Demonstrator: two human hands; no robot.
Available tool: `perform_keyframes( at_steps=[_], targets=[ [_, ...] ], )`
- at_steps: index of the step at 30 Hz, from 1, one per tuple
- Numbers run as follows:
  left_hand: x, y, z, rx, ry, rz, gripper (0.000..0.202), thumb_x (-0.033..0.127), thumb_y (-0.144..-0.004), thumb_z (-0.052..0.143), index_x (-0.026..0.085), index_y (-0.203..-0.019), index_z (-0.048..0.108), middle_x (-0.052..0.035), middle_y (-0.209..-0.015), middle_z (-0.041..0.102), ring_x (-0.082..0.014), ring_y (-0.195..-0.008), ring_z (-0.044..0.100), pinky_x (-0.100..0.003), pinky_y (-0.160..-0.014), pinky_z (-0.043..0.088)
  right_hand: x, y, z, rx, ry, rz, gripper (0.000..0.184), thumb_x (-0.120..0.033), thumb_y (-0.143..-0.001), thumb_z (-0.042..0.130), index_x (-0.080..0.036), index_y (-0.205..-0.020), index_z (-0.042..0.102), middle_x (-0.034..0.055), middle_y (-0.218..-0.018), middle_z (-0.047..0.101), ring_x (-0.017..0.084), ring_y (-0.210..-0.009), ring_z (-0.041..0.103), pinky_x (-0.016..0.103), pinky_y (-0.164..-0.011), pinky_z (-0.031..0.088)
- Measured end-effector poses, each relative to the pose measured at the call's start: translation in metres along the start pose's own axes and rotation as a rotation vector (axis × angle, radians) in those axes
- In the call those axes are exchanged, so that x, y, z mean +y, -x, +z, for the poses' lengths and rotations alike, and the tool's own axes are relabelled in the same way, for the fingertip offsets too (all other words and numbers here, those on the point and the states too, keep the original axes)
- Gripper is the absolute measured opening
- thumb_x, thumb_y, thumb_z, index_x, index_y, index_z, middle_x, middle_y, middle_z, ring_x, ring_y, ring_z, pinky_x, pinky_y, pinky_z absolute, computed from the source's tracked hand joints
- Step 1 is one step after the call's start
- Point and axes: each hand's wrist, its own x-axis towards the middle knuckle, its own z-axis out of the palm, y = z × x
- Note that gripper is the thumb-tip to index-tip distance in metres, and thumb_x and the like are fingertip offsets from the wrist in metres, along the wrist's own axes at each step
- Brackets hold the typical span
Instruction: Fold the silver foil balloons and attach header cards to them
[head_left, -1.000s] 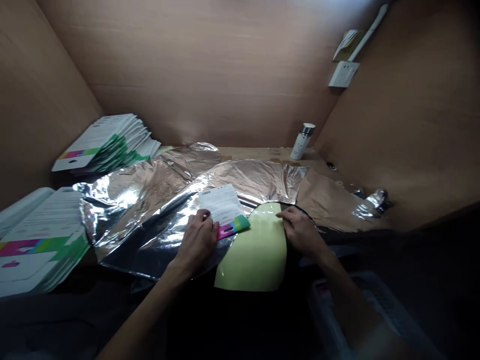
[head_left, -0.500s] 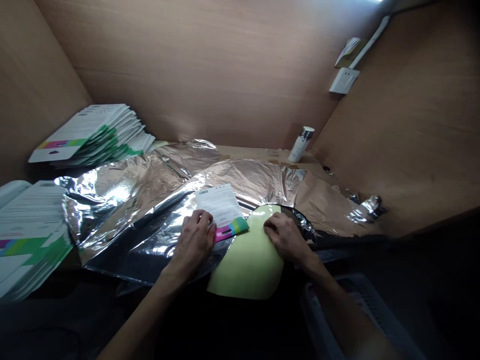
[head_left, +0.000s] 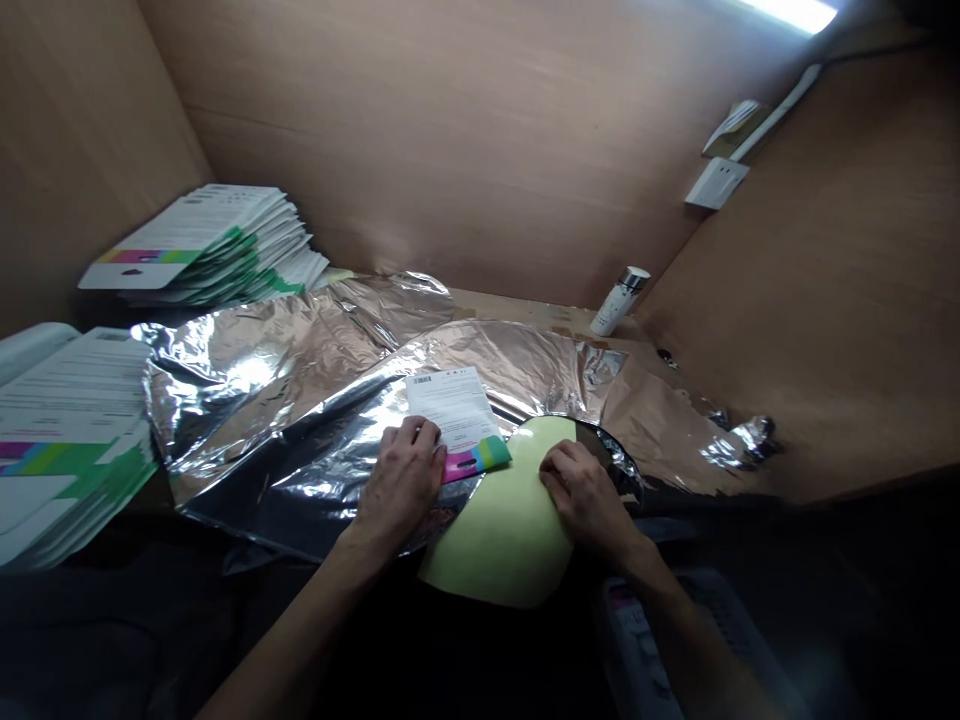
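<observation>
Silver foil (head_left: 322, 455) lies beneath the packet (head_left: 455, 410), and just right of the packet is the yellow sheet (head_left: 506, 540). My left hand (head_left: 403, 478), fingers half curled, rests at the packet's lower left edge; my right hand (head_left: 586, 492), fingertips bunched together, touches the yellow sheet, and I cannot tell whether either grips anything.

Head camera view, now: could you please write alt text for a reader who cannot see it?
A person's left hand touches the edge of a printed white packet on shiny, crumpled foil, while the right hand touches a pale yellow-green sheet. Two stacks of similar packets lie at the left; a bottle stands at the back right.
</observation>
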Motion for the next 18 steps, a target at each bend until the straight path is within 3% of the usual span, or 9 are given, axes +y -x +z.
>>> perform_keyframes(
  at_steps=[4,13,18],
  targets=[
    [-0.001,0.001,0.002,0.008,-0.008,0.01,0.01,0.023,-0.1,0.05,0.019,-0.103,0.058,-0.0103,-0.113,0.06,-0.0296,-0.1,0.054,-0.046,-0.093,0.048,0.0,-0.002,0.0,-0.011,-0.005,-0.002,0.018,-0.019,-0.101,0.049,-0.022,-0.1,0.067,0.0065,-0.101,0.065,0.024,-0.1,0.058,0.037,-0.09,0.045],
    [0.001,0.001,0.001,0.033,-0.018,0.027,0.012,0.021,-0.099,0.05,0.018,-0.104,0.06,-0.0117,-0.113,0.059,-0.0301,-0.1,0.054,-0.046,-0.093,0.048,0.0,-0.007,0.002,-0.032,0.072,0.019,0.014,-0.019,-0.098,0.051,-0.021,-0.09,0.062,0.0073,-0.098,0.063,0.025,-0.098,0.057,0.038,-0.086,0.044],
    [0.003,0.002,-0.001,0.033,0.003,-0.002,0.013,0.02,-0.099,0.049,0.019,-0.103,0.061,-0.0116,-0.113,0.06,-0.0295,-0.098,0.053,-0.046,-0.09,0.049,-0.01,-0.028,-0.019,-0.011,-0.273,0.05,0.017,-0.03,-0.1,0.049,-0.021,-0.091,0.059,0.004,-0.089,0.063,0.019,-0.081,0.057,0.032,-0.073,0.045]
  ],
)
